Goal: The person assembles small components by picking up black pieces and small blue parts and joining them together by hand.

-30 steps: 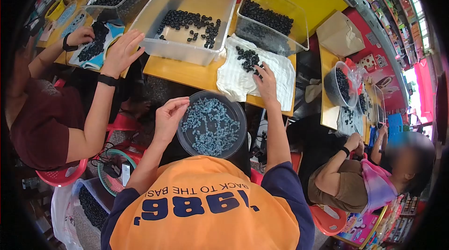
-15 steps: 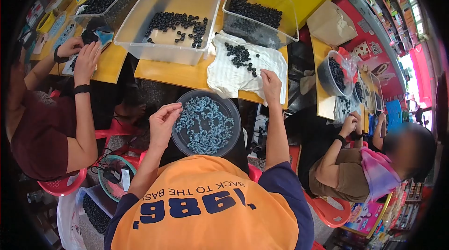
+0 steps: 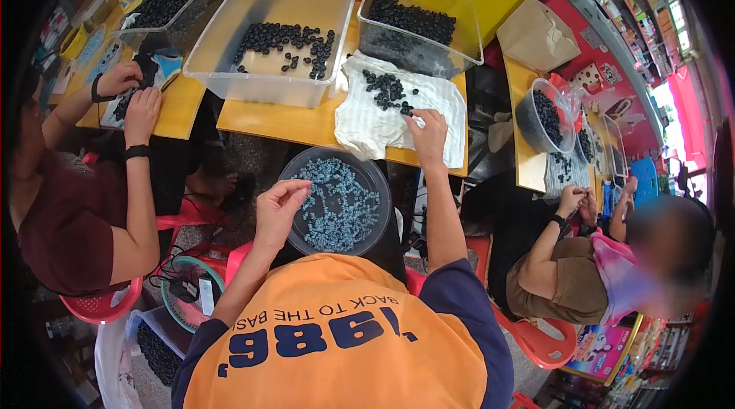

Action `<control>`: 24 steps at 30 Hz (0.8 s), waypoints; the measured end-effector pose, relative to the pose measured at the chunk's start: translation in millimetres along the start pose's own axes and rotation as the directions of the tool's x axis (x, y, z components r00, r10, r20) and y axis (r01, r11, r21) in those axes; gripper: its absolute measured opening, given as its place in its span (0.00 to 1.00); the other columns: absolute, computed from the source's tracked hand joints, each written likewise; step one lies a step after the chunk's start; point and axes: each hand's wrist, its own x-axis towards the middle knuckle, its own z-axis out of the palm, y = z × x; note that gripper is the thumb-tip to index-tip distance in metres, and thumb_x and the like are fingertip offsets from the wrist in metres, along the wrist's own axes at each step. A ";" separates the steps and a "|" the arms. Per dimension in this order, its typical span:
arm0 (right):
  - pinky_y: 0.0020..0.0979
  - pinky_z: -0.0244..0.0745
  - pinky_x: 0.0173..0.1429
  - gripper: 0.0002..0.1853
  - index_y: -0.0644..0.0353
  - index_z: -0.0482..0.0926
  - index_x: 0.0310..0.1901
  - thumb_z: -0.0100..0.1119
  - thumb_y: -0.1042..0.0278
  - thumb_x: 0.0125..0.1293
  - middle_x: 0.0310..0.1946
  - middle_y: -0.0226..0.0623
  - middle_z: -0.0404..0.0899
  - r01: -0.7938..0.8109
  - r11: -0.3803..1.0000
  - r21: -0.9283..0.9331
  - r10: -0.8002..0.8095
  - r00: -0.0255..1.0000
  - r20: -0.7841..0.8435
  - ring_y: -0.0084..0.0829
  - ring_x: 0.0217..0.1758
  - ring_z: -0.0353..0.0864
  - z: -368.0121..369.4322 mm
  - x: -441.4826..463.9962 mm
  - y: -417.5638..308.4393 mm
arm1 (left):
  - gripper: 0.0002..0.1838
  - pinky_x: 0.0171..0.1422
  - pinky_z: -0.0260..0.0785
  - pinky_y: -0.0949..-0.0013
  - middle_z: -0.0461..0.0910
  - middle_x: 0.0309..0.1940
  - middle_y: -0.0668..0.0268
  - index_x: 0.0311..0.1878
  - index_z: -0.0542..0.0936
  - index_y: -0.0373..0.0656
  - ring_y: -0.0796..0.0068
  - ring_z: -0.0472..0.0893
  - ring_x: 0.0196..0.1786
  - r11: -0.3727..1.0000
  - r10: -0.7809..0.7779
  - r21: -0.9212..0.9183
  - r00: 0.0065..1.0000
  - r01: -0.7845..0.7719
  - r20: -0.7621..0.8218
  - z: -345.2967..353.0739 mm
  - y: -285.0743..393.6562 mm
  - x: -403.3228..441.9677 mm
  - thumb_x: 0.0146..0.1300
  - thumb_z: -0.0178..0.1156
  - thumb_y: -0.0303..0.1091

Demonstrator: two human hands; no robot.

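My left hand (image 3: 279,214) is over the left side of a round dark tray (image 3: 387,214) on my lap. Its thumb and fingertips are pinched together, and whatever lies between them is too small to make out. Many tiny blue pieces (image 3: 341,214) are spread in the tray. Out at the white cloth (image 3: 356,122), my right hand (image 3: 430,137) has its thumb and forefinger closed at the near edge of a pile of small black round parts (image 3: 383,89). The fingertips touch one black part there.
A clear bin (image 3: 207,72) with scattered black parts stands on the yellow table (image 3: 268,120); a fuller bin (image 3: 417,22) stands behind the cloth. Co-workers sit at left (image 3: 84,218) and right (image 3: 563,271), handling black parts. A red stool (image 3: 547,344) stands at right.
My right hand has moved left and slightly up on the cloth, reaching the edge of the black pile. My left hand has shifted slightly right and down over the tray.
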 end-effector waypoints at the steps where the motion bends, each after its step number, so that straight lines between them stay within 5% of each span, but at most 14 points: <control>1: 0.36 0.72 0.44 0.13 0.60 0.84 0.40 0.69 0.64 0.54 0.36 0.36 0.81 0.009 1.000 0.005 -0.009 1.000 0.006 0.37 0.37 0.77 -6.8 3.4 -15.8 | 0.08 0.48 0.71 0.79 0.82 0.39 0.67 0.44 0.83 0.35 0.82 0.80 0.41 1.000 0.014 -0.008 1.000 -0.014 -0.001 0.6 -0.1 -1.1 0.63 0.59 0.21; 3: 0.31 0.72 0.43 0.12 0.61 0.83 0.41 0.68 0.70 0.55 0.38 0.35 0.81 -0.221 0.876 0.429 0.181 0.975 0.131 0.31 0.36 0.75 -25.0 1.6 -50.8 | 0.08 0.48 0.72 0.78 0.83 0.39 0.66 0.44 0.83 0.35 0.80 0.81 0.41 1.000 0.025 0.008 1.000 -0.025 0.007 3.9 3.8 -1.2 0.62 0.59 0.22; 5: 0.25 0.70 0.42 0.11 0.62 0.83 0.41 0.67 0.75 0.55 0.40 0.33 0.81 -0.212 0.844 0.493 0.150 0.975 0.161 0.25 0.36 0.72 -35.6 -5.3 -77.7 | 0.08 0.47 0.74 0.76 0.83 0.38 0.65 0.43 0.83 0.35 0.79 0.82 0.41 0.999 0.031 0.028 0.999 -0.032 0.007 8.1 9.0 0.4 0.62 0.60 0.23; 9: 0.22 0.68 0.44 0.14 0.64 0.82 0.41 0.68 0.82 0.51 0.42 0.34 0.80 -0.268 0.562 0.782 0.113 0.962 0.248 0.21 0.40 0.73 -43.6 -32.5 -117.7 | 0.07 0.46 0.73 0.78 0.84 0.36 0.64 0.42 0.82 0.33 0.81 0.81 0.40 0.998 -0.026 -0.059 0.996 0.031 0.079 21.3 20.5 3.8 0.61 0.61 0.23; 15: 0.24 0.70 0.45 0.16 0.61 0.82 0.42 0.68 0.83 0.49 0.42 0.33 0.80 -0.202 0.682 0.703 -0.058 0.943 0.328 0.25 0.41 0.76 -60.8 -58.4 -166.2 | 0.12 0.46 0.74 0.78 0.82 0.37 0.66 0.48 0.80 0.35 0.81 0.80 0.39 0.946 -0.048 -0.316 0.995 0.073 0.086 30.6 19.6 1.6 0.60 0.63 0.22; 17: 0.27 0.72 0.44 0.18 0.59 0.82 0.43 0.68 0.83 0.48 0.42 0.33 0.81 0.205 0.777 0.596 -0.402 0.890 0.217 0.27 0.40 0.76 -59.2 -58.6 -173.8 | 0.13 0.45 0.74 0.77 0.82 0.36 0.67 0.48 0.80 0.35 0.81 0.80 0.39 0.949 -0.073 -0.297 0.990 0.106 0.121 20.4 11.9 0.5 0.59 0.63 0.22; 19: 0.31 0.73 0.44 0.20 0.59 0.81 0.46 0.68 0.82 0.48 0.40 0.34 0.81 0.167 0.765 0.622 -0.402 0.878 0.259 0.31 0.39 0.77 -65.3 -55.6 -183.2 | 0.12 0.45 0.74 0.78 0.83 0.37 0.66 0.47 0.80 0.35 0.81 0.81 0.39 0.935 -0.076 -0.333 0.985 0.125 0.156 12.0 7.0 -1.0 0.59 0.64 0.23; 21: 0.31 0.74 0.44 0.19 0.59 0.81 0.47 0.67 0.79 0.51 0.37 0.36 0.81 -0.240 0.731 0.639 -0.149 0.857 0.493 0.35 0.39 0.78 -70.6 -54.7 -186.9 | 0.11 0.44 0.78 0.72 0.83 0.38 0.61 0.46 0.80 0.36 0.74 0.83 0.38 0.884 -0.176 -0.421 0.979 0.202 0.101 -1.6 2.5 -2.6 0.59 0.62 0.20; 23: 0.32 0.74 0.45 0.15 0.60 0.82 0.45 0.67 0.77 0.53 0.36 0.37 0.81 -0.290 0.747 0.599 -0.096 0.844 0.528 0.37 0.40 0.78 -63.9 -60.5 -176.2 | 0.11 0.44 0.78 0.72 0.83 0.39 0.59 0.46 0.80 0.36 0.73 0.83 0.38 0.861 -0.196 -0.476 0.980 0.182 0.020 -20.6 -5.5 -0.3 0.60 0.61 0.20; 24: 0.33 0.73 0.45 0.13 0.60 0.82 0.43 0.66 0.76 0.54 0.36 0.36 0.81 -0.194 0.808 0.557 -0.149 0.847 0.510 0.37 0.40 0.78 -57.3 -66.6 -168.2 | 0.10 0.45 0.78 0.72 0.83 0.39 0.59 0.46 0.80 0.36 0.72 0.83 0.39 0.857 -0.210 -0.488 0.977 0.166 -0.035 -28.5 -5.9 -0.9 0.60 0.61 0.20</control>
